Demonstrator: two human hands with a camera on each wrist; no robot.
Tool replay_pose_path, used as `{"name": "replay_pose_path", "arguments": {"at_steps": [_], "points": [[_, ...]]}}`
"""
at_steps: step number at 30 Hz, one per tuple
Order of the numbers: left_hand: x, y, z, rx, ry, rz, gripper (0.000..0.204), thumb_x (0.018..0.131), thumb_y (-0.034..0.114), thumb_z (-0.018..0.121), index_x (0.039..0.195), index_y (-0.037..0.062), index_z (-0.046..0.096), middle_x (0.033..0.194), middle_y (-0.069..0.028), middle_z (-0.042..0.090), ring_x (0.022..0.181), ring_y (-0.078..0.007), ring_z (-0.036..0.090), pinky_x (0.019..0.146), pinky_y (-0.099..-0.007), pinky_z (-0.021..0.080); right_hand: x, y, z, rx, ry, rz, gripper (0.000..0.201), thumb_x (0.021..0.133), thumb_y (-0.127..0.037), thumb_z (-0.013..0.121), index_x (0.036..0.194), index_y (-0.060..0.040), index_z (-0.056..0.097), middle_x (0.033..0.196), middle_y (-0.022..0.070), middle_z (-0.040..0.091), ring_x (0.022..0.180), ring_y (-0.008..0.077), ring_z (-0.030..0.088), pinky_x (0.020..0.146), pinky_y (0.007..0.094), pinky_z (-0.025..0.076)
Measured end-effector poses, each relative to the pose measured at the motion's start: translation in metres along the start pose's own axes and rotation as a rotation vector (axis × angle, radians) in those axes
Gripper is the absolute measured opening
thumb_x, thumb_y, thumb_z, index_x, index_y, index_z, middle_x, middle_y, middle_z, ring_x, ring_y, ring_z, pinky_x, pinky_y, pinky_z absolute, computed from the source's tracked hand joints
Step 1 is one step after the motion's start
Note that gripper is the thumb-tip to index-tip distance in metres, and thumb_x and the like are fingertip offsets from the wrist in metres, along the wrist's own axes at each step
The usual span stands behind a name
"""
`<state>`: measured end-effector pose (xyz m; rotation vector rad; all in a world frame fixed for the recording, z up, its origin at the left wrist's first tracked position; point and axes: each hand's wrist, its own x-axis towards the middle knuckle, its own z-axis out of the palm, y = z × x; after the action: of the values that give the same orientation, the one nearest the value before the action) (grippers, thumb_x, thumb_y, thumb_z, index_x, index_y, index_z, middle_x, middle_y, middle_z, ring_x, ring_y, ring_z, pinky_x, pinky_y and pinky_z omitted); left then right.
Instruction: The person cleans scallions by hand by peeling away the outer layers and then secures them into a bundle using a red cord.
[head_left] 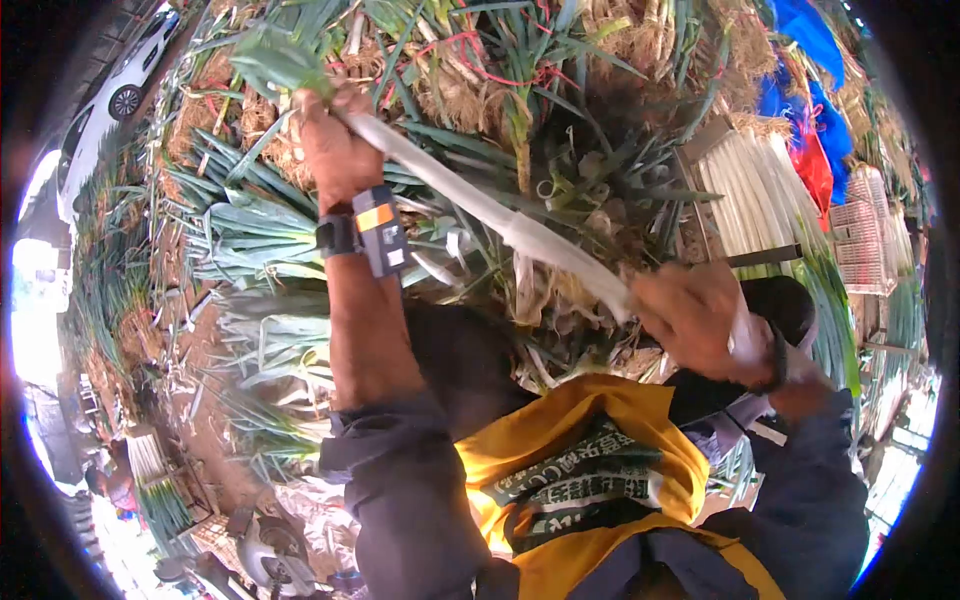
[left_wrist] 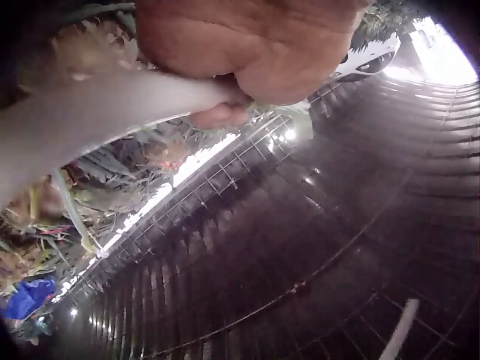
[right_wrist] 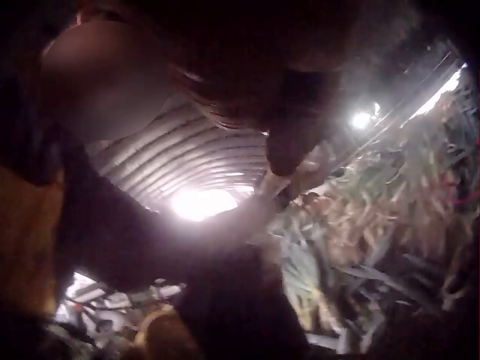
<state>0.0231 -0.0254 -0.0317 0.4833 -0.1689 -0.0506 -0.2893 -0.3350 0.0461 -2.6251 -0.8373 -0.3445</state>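
Note:
A long leek (head_left: 510, 225) with a white stalk stretches slantwise between my two hands. My left hand (head_left: 335, 145) grips it near its green leaves (head_left: 280, 65), which stick out past the fist. In the left wrist view the fingers of the left hand (left_wrist: 255, 45) curl round the pale stalk (left_wrist: 97, 112). Lower and to the right, my blurred right hand (head_left: 690, 310) is closed round the stalk's other end, part of which shows below the palm. Dark and backlit, the right wrist view hides most of the right hand.
Leeks with bushy roots (head_left: 455, 90), some tied with red string, are piled in front. Green-leaved leeks (head_left: 260, 230) lie on the left. Stripped white leeks (head_left: 760, 180) are stacked at the right, near a white basket (head_left: 865, 230). A white car (head_left: 120, 100) stands far left.

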Motion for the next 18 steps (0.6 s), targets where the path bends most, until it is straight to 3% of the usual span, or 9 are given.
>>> {"name": "replay_pose_path", "arguments": {"at_steps": [4, 5, 8, 10, 13, 15, 18], "points": [[-0.015, -0.017, 0.029, 0.058, 0.097, 0.024, 0.03, 0.111, 0.033, 0.045, 0.114, 0.0033, 0.05, 0.087, -0.0053, 0.05, 0.072, -0.0138, 0.046, 0.062, -0.0267, 0.043, -0.021, 0.003, 0.016, 0.062, 0.081, 0.05, 0.035, 0.08, -0.005, 0.08, 0.11, -0.0045, 0.063, 0.077, 0.0107, 0.059, 0.055, 0.0291, 0.063, 0.046, 0.0404, 0.05], [-0.019, -0.023, 0.036, 0.06, 0.093, 0.026, 0.029, 0.111, 0.032, 0.045, 0.114, 0.0043, 0.052, 0.087, -0.0041, 0.051, 0.072, -0.0136, 0.047, 0.061, -0.0269, 0.043, -0.028, 0.007, 0.019, 0.027, 0.027, 0.095, 0.034, 0.082, -0.007, 0.077, 0.113, -0.003, 0.063, 0.085, 0.0131, 0.062, 0.061, 0.0307, 0.066, 0.048, 0.0402, 0.052], [-0.005, -0.019, 0.012, 0.008, -0.132, 0.049, 0.032, 0.111, 0.036, 0.043, 0.111, 0.0063, 0.056, 0.092, -0.0044, 0.058, 0.074, -0.0138, 0.049, 0.065, -0.028, 0.043, -0.019, 0.032, 0.033, -0.179, -0.02, 0.195, 0.035, 0.086, -0.008, 0.074, 0.119, -0.0026, 0.062, 0.099, 0.0162, 0.065, 0.074, 0.0331, 0.07, 0.056, 0.0406, 0.057], [-0.016, -0.016, 0.037, 0.264, 0.051, 0.204, 0.034, 0.11, 0.039, 0.047, 0.11, 0.0062, 0.056, 0.092, -0.0045, 0.059, 0.074, -0.013, 0.049, 0.066, -0.0275, 0.043, -0.001, 0.027, 0.025, -0.07, 0.131, 0.261, 0.035, 0.09, -0.01, 0.071, 0.122, -0.0026, 0.061, 0.107, 0.0171, 0.066, 0.082, 0.0355, 0.07, 0.063, 0.0417, 0.059], [-0.01, -0.005, 0.03, 0.211, 0.009, 0.197, 0.033, 0.11, 0.037, 0.048, 0.114, 0.0056, 0.055, 0.09, -0.0046, 0.057, 0.075, -0.0139, 0.049, 0.066, -0.0278, 0.042, 0.033, 0.017, 0.042, 0.088, 0.259, 0.181, 0.036, 0.093, -0.014, 0.069, 0.125, -0.0021, 0.059, 0.114, 0.0185, 0.066, 0.09, 0.0393, 0.07, 0.07, 0.0453, 0.06], [-0.006, -0.001, 0.025, 0.152, -0.023, 0.171, 0.031, 0.11, 0.036, 0.048, 0.114, 0.0057, 0.054, 0.088, -0.0042, 0.054, 0.076, -0.0147, 0.049, 0.066, -0.0282, 0.042, 0.043, 0.019, 0.068, 0.248, 0.255, 0.144, 0.034, 0.095, -0.016, 0.068, 0.125, -0.0012, 0.059, 0.111, 0.0201, 0.066, 0.091, 0.0422, 0.069, 0.072, 0.0478, 0.059], [0.0, 0.004, 0.006, 0.182, 0.072, 0.195, 0.031, 0.111, 0.035, 0.046, 0.112, 0.005, 0.054, 0.088, -0.0044, 0.054, 0.076, -0.0163, 0.049, 0.066, -0.0294, 0.042, 0.055, 0.026, 0.092, 0.527, 0.122, 0.187, 0.029, 0.097, -0.017, 0.066, 0.119, 0.0002, 0.059, 0.099, 0.0227, 0.067, 0.086, 0.046, 0.068, 0.071, 0.0504, 0.056]]}}
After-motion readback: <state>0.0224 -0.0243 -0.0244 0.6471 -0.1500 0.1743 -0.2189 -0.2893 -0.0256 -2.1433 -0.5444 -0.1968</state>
